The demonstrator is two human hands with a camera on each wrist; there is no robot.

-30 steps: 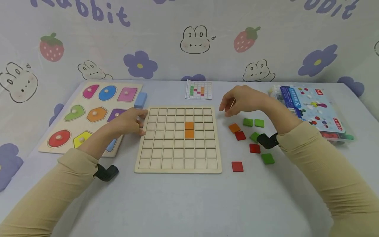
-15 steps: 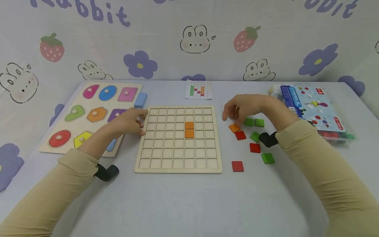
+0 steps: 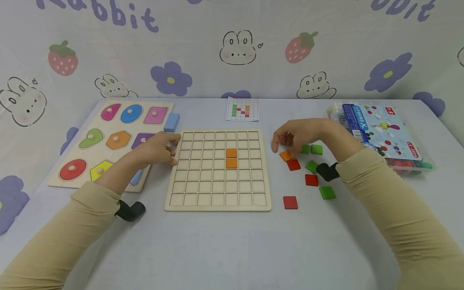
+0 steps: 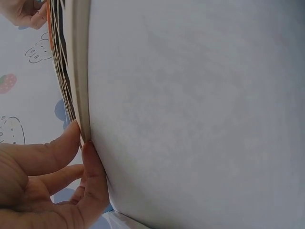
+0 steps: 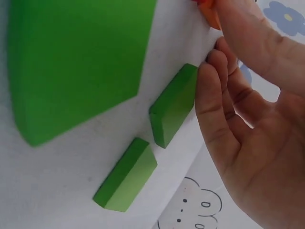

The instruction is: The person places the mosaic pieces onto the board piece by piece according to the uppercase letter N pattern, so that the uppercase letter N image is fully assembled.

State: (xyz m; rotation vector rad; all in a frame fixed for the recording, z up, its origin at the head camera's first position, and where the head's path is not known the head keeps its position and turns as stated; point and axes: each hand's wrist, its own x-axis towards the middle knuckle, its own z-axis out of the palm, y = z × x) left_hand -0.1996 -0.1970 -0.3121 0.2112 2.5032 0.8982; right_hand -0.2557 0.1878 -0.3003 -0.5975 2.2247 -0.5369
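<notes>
A wooden grid board lies mid-table, with two orange tiles seated in neighbouring cells of one column. Along its left edge rest the thumb and fingertips of my left hand; the left wrist view shows them touching the board's side. My right hand is low over loose tiles right of the board. Its thumb is at a loose orange tile, partly covering it, while the index fingertip stands apart from that tile. Nearby lie red tiles and green tiles; two green ones are near the fingers.
Behind the board lies a pattern card with coloured squares. A knobbed shape puzzle is at left, beside a blue block. On the right stands a clear box with a printed label. A single red tile lies closer to me.
My right hand has come down toward the loose orange tile, its thumb now overlapping the tile's edge. The left hand has stayed at the board's edge.
</notes>
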